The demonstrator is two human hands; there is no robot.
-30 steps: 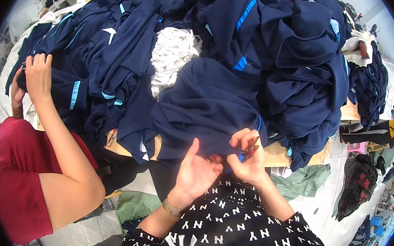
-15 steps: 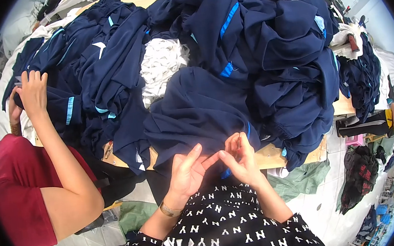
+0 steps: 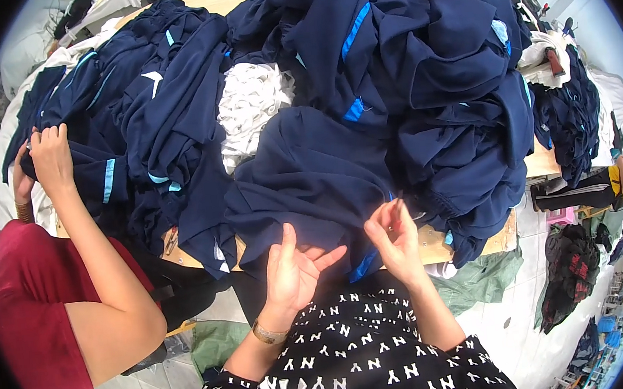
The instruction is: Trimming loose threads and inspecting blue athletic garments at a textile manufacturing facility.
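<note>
My left hand (image 3: 292, 274) is palm up at the table's near edge, thumb raised and forefinger stretched to the right, holding nothing I can see. To its right, my right hand (image 3: 397, 246) is raised with its fingers curled together. Something small and dark, with a touch of red, shows at its fingertips, too little to name. Just beyond both hands, a navy garment (image 3: 302, 173) lies draped over the table edge. Its bright blue strip (image 3: 363, 266) hangs between my hands.
Large heaps of navy garments (image 3: 446, 42) cover the wooden table (image 3: 497, 243). A pile of white pieces (image 3: 253, 103) lies between them. At left, a co-worker in a red garment (image 3: 25, 308) handles navy cloth (image 3: 90, 166). Green cloth (image 3: 482, 281) lies on the floor.
My hands have drawn apart. The right has moved right and slightly up, away from the left fingertips. The co-worker's near hand has shifted slightly.
</note>
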